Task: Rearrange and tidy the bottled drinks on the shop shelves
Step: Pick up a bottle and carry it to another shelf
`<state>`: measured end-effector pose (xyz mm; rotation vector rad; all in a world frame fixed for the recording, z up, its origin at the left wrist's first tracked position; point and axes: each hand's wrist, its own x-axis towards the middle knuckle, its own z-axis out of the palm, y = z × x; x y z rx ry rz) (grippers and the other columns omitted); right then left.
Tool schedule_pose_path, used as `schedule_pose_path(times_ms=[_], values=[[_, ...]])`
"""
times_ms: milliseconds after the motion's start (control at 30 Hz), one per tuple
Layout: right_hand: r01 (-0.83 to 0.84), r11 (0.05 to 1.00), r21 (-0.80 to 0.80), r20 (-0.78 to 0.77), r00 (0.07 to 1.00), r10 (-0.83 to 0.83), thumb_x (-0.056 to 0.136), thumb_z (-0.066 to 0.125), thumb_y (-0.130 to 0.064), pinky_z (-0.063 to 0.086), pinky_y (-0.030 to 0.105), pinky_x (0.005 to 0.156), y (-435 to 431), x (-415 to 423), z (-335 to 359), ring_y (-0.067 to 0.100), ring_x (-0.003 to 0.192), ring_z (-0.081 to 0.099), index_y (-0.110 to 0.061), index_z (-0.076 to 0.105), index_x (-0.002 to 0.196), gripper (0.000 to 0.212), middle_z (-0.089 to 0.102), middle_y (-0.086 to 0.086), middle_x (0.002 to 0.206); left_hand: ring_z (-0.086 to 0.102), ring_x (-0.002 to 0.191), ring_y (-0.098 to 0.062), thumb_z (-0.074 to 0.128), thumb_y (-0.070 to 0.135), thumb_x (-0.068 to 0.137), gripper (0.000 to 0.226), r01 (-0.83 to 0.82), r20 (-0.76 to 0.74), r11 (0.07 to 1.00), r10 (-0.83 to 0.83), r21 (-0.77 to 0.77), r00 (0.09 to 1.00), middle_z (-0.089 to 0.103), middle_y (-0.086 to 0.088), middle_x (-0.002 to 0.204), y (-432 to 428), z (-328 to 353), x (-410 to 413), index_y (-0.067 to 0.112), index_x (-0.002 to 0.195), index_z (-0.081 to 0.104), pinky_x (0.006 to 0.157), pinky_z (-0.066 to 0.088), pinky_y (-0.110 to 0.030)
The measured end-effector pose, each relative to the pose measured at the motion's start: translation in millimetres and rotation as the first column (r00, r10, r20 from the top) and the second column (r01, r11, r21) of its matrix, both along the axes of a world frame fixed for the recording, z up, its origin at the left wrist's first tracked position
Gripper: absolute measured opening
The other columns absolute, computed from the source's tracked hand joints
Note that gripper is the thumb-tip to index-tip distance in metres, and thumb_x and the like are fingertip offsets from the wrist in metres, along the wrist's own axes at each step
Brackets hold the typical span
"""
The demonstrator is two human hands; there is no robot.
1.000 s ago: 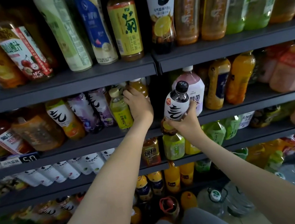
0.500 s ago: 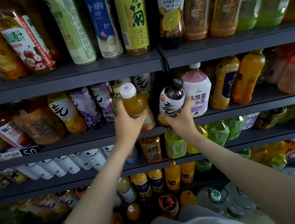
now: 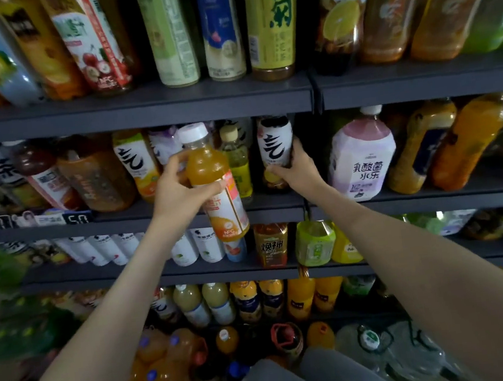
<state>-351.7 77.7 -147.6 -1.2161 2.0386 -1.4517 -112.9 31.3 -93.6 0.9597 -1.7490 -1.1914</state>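
Fingers [image 3: 175,163] of the left hand [image 3: 175,195] curl round a white-capped orange juice bottle [image 3: 206,164], tilted, well left of the pink lactic-drink bottle [image 3: 362,159]. Right hand [image 3: 300,172] grips an upright dark bottle with a white label [image 3: 275,147], near that pink bottle's left.

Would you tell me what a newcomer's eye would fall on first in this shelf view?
The left hand grips a tilted, white-capped orange juice bottle in front of the middle shelf. Beside it, the right hand holds a white-labelled dark bottle at that shelf, left of a big pink bottle.
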Motion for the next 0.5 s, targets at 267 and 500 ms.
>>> schedule_pose_path(times_ms=[267, 500], values=[[0.022, 0.998, 0.067, 0.128, 0.991, -0.031, 0.086, 0.071, -0.023, 0.038, 0.025, 0.099, 39.4, 38.0, 25.0, 0.026, 0.131, 0.045, -0.009, 0.022, 0.149, 0.081, 0.05, 0.011, 0.135, 0.063, 0.083, 0.01, 0.086, 0.018, 0.065, 0.069, 0.037, 0.082, 0.995, -0.044, 0.09, 0.996, 0.066, 0.017, 0.097, 30.5, 33.5, 5.3, 0.022, 0.124, 0.051, 0.07, 0.05, -0.012], [-0.401, 0.911, 0.094, 0.125, 0.913, 0.389, 0.075, 0.077, -0.039, 0.043, 0.006, 0.08, 101.0, 106.9, 121.3, -0.009, 0.1, 0.055, -0.035, 0.036, 0.127, 0.066, 0.054, -0.023, 0.11, 0.067, 0.091, -0.004, 0.087, 0.035, 0.055, 0.067, 0.078, 0.168, 0.991, -0.095, 0.108, 0.981, 0.069, 0.013, 0.095, 47.8, 98.7, 11.2, 0.034, 0.113, 0.054, 0.086, 0.056, -0.036]])
